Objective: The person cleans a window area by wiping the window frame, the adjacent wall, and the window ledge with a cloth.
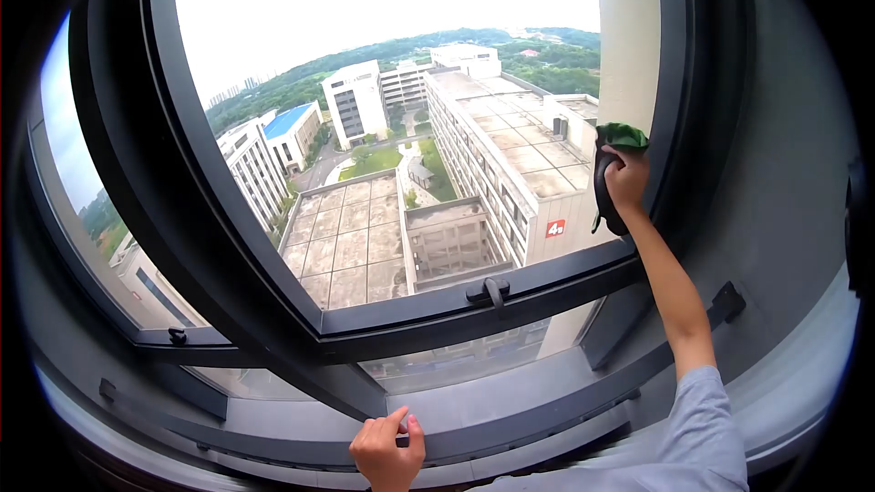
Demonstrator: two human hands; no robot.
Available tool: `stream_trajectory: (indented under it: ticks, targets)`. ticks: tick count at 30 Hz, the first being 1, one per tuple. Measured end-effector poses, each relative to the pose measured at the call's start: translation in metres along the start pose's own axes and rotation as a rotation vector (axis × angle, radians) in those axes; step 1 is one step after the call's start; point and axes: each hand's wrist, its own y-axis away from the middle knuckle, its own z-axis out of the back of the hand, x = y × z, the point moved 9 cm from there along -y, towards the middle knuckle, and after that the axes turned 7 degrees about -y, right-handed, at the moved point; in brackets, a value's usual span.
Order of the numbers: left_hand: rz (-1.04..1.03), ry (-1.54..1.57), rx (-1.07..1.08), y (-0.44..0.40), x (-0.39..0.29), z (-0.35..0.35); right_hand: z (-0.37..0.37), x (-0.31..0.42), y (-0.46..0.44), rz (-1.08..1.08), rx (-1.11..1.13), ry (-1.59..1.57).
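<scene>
My right hand [626, 178] is raised at the right side of the large window pane, its fingers closed on a green and black cloth [609, 184]. The cloth lies against the glass beside the dark right frame [676, 118] and hangs down below the hand. Low in the middle of the view, my left hand [389, 448] is in front of a dark horizontal rail [538, 426]. Its fingers are curled, with the thumb and index finger raised and a gap between them. Nothing shows in it.
A window handle [494, 292] projects from the lower frame, and a smaller one [178, 336] sits farther left. The thick slanting mullion [173, 173] divides the windows. A ledge [492, 396] runs behind the rail. Buildings [360, 105] stand outside.
</scene>
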Motion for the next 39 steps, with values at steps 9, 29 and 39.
stream_trajectory:
  ticks: [9,29,39]
  targets:
    - [0.091,-0.019,-0.114,0.001,-0.001,0.004,0.015,-0.005,-0.032,0.076,-0.01,-0.113]
    - [0.254,-0.087,-0.184,0.005,0.011,-0.001,-0.003,0.004,-0.033,0.464,0.283,-0.16]
    - [0.169,-0.062,-0.229,0.004,0.004,0.006,-0.037,0.059,-0.112,0.425,0.084,-0.07]
